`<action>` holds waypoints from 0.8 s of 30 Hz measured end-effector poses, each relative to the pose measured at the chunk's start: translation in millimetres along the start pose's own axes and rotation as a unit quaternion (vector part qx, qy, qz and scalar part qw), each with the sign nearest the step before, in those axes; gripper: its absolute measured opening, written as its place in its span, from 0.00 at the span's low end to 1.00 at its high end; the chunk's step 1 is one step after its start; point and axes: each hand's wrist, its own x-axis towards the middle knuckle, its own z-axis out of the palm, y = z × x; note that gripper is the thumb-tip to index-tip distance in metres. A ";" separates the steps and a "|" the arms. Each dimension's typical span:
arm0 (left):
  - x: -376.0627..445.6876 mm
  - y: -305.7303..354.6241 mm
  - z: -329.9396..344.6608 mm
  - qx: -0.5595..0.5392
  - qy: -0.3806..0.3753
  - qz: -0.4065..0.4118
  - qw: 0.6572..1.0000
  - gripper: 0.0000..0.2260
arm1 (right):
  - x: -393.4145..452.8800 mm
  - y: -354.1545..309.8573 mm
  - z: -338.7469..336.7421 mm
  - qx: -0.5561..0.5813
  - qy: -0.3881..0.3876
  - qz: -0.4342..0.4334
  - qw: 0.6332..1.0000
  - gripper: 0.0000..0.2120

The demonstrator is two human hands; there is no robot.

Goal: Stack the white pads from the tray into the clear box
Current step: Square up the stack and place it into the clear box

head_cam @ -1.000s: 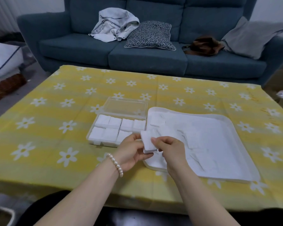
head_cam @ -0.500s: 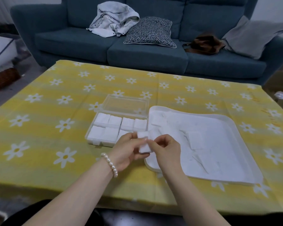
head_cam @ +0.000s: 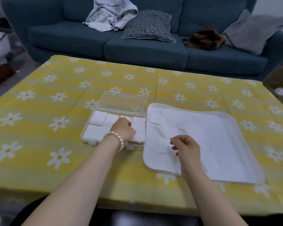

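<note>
The white pads [head_cam: 160,119] occupy two locations. Loose pads lie scattered flat inside the white tray [head_cam: 235,121], most of them toward its left half; individual edges are hard to separate against the white tray floor. Stacked pads [head_cam: 98,118] fill the compartments of the clear box [head_cam: 104,99], which sits just beside the tray's left rim. The box's transparent lid stands open on the far side.

The left hand [head_cam: 122,128] rests inside the clear box, over the near row toward the right end. Its fingers are curled down onto a pad stack [head_cam: 140,136] at that position; whether they pinch a pad or only press on it cannot be determined. A pearl bracelet [head_cam: 115,137] circles the left wrist.

The right hand [head_cam: 186,146] hovers above the near-left part of the tray. Its fingers are loosely curled, with thumb and forefinger close together at the tips; no pad is visibly held between them.

Both box and tray stand on the surface [head_cam: 55,141], which is covered by a yellow striped cloth printed with white daisies.

Beyond the surface stands a blue sofa [head_cam: 137,49]. On its seat lie a crumpled light grey garment [head_cam: 109,13], a black-and-white patterned cushion [head_cam: 149,25], a brown bag [head_cam: 204,38] and a grey cushion [head_cam: 252,28] at the right end.
</note>
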 end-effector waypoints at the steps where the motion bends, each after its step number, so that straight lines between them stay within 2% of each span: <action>1: 3.2 0.7 1.7 0.006 -0.002 -0.010 1.000 0.08 | 0.8 0.5 -2.7 -0.002 0.000 -0.002 1.000 0.02; 3: 9.9 0.7 2.0 0.016 -0.007 -0.018 1.000 0.13 | 2.1 1.3 -7.2 -0.006 0.000 -0.006 1.000 0.02; 6: 11.8 2.2 -1.7 0.032 -0.009 -0.031 0.999 0.06 | 4.4 2.4 -13.6 -0.009 0.003 -0.012 1.000 0.03; 10: 12.0 -0.2 -2.9 0.086 -0.034 -0.027 0.995 0.17 | 7.3 6.4 -19.2 -0.012 0.009 -0.011 1.000 0.04; 14: 11.1 -2.3 4.6 0.097 -0.036 -0.035 0.994 0.17 | 7.9 10.4 -19.9 -0.014 0.008 -0.007 1.000 0.05; 17: 10.4 -2.1 8.2 0.084 -0.034 -0.038 0.995 0.12 | 7.8 11.9 -17.7 -0.023 0.003 -0.008 1.000 0.06; 19: 8.8 -0.6 7.6 0.093 -0.031 -0.034 0.995 0.05 | 8.4 12.9 -16.3 -0.030 0.000 -0.006 1.000 0.06; 24: 4.8 -0.2 10.4 0.122 -0.004 -0.023 0.992 0.02 | 10.4 15.3 -13.5 -0.043 -0.001 -0.002 0.999 0.07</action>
